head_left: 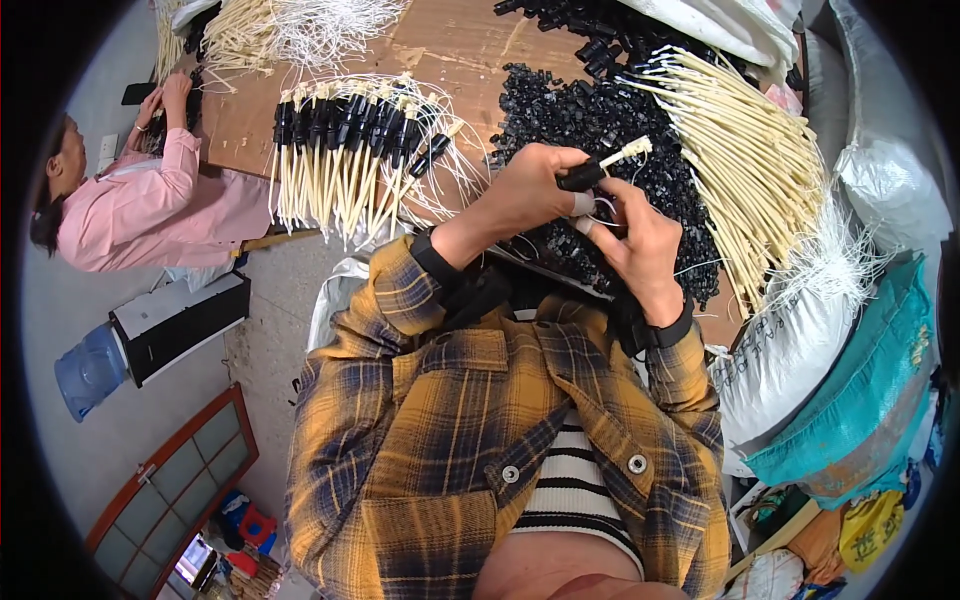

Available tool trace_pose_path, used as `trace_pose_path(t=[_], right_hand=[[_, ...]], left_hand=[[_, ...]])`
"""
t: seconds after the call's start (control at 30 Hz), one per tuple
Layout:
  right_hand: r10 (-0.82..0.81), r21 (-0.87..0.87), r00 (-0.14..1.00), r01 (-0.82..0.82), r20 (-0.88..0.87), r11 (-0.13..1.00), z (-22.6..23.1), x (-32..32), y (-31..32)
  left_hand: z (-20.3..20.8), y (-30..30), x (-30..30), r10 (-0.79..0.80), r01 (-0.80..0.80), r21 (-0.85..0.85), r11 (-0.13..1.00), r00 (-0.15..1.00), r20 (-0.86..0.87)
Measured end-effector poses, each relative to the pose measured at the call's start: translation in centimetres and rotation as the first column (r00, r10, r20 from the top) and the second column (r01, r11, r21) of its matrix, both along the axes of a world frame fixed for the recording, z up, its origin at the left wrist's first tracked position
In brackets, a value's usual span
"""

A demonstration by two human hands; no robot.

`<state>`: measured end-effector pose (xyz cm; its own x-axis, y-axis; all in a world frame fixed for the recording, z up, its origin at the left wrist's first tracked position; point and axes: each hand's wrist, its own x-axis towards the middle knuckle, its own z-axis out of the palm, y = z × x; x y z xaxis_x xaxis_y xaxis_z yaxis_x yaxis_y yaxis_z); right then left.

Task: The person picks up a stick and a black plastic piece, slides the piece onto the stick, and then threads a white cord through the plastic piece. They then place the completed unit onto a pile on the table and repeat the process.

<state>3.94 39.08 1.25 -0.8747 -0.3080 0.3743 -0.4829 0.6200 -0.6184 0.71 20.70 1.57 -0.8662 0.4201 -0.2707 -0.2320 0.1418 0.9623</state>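
Note:
My left hand (532,190) is closed around a black plastic sleeve (580,178) above the table. A cream cord end (629,152) with a frayed or knotted tip sticks out of the sleeve toward the upper right. My right hand (645,240) is close beside it, fingers bent and pinched around a thin white string (603,208) that loops between the hands. Pale coverings wrap some fingertips. Beneath both hands spreads a heap of small black plastic pieces (560,105). To the left lies a row of cream cords fitted with black sleeves (350,125).
A bundle of bare cream cords (750,150) lies right of the heap on the brown table (450,40). White sacks (790,370) and a teal sack (850,400) stand at the right. Another person in pink (140,215) works at the table's left side, near a water dispenser (180,320).

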Motion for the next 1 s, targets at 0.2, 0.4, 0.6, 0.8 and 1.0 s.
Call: trace_pose_path(t=[0.2,0.4,0.6,0.8,1.0], right_hand=[[0.045,-0.102,0.997,-0.039,0.055,0.994,-1.4,0.0,0.6],[-0.103,-0.078,0.988,0.112,0.119,0.991,-0.3,-0.2,0.2],[-0.094,-0.105,0.989,0.106,0.112,0.989,-1.0,-0.3,-0.2],[-0.033,-0.058,0.979,0.045,0.201,0.997,-0.6,-0.4,-0.1],[-0.052,-0.063,0.98,0.065,0.191,0.996,-0.9,0.2,-0.5]], left_hand=[[-0.1,-0.4,0.2,-0.033,-0.025,-0.269,0.963,0.977,-0.209],[-2.0,-1.5,0.8,-0.151,-0.198,-0.465,0.863,0.778,-0.61],[-1.3,-1.2,0.9,-0.207,-0.117,-0.502,0.857,0.813,-0.544],[-1.0,-1.1,1.1,-0.26,-0.067,-0.541,0.838,0.823,-0.505],[-1.7,-0.3,1.2,-0.309,0.002,-0.518,0.856,0.805,-0.507]])
